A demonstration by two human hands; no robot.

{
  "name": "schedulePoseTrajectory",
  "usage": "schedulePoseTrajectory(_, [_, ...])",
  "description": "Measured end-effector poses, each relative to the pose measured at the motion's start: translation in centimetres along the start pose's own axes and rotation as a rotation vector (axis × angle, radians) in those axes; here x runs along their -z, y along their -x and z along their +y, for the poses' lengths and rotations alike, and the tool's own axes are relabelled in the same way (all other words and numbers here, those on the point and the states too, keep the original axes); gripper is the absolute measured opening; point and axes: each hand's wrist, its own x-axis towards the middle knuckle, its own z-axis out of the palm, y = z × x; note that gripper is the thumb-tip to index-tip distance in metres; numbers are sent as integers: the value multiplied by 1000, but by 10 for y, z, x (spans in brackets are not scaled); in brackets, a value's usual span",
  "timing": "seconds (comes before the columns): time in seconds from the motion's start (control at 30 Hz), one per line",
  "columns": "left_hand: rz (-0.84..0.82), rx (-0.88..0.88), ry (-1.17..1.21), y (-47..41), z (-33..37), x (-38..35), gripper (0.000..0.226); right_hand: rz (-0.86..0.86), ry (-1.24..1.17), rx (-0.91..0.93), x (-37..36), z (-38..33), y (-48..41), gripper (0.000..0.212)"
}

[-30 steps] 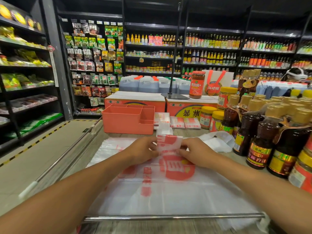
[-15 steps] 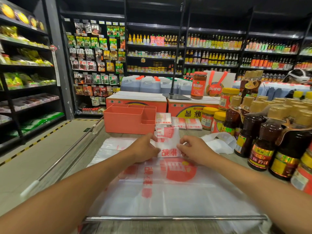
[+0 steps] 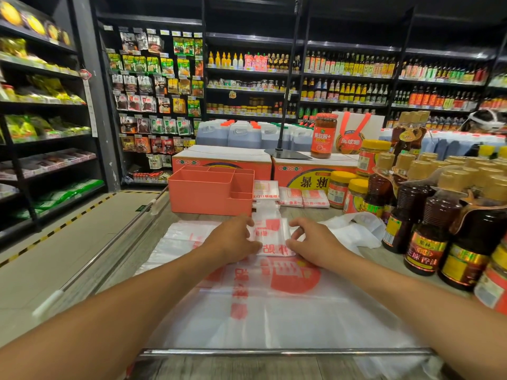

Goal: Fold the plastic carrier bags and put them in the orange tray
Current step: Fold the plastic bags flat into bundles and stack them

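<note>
A small folded carrier bag (image 3: 271,238) is pinched at its left edge by the left hand (image 3: 233,239) and at its right edge by the right hand (image 3: 315,244), fingers curled, on a stack of flat bags (image 3: 274,311). Different red print is shown on it than a second ago. Farther left, the orange tray (image 3: 203,193) is set.

Bright, even light, glare on the metal rail (image 3: 274,352), soft blur and wide-angle curvature at the edges.

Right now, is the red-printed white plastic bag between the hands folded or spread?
Folded: the red-printed white plastic bag forms a small packet atop spread bags.
</note>
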Motion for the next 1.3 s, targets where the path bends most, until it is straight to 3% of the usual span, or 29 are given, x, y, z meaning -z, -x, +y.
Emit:
schedulePoseTrajectory(0.1, [0,-109,-168,-2,-3,-1,58,-15,73,41,-1,1,0,60])
schedulePoseTrajectory(0.2, [-61,-195,-317,-2,0,-5,46,-99,237,103,-5,3,-3,53])
schedulePoseTrajectory(0.3, [-169,-178,-436,-1,1,-8,45,-214,370,111,-3,0,-1,49])
schedulePoseTrajectory(0.4, [-235,-145,-478,-2,2,-5,46,-259,329,104,-1,-1,0,50])
schedulePoseTrajectory(0.57, [-269,-134,-430,1,5,1,52,-304,279,149,8,-6,4,59])
schedulePoseTrajectory(0.8, [-237,-115,-291,2,3,5,52,-234,188,140,13,5,2,83])
schedulePoseTrajectory(0.9, [-158,-147,-218,1,-4,3,52,-200,101,163,16,3,5,67])
schedulePoseTrajectory(1.03, [-78,-205,-112,1,-8,4,18,-158,-3,193,19,-1,9,50])
schedulePoseTrajectory(1.17, [-15,-209,-50,0,-5,5,22,-108,-91,187,22,-3,8,57])
schedulePoseTrajectory(1.3, [-34,-164,29,-3,-7,3,17,-153,-91,184,23,0,7,35])
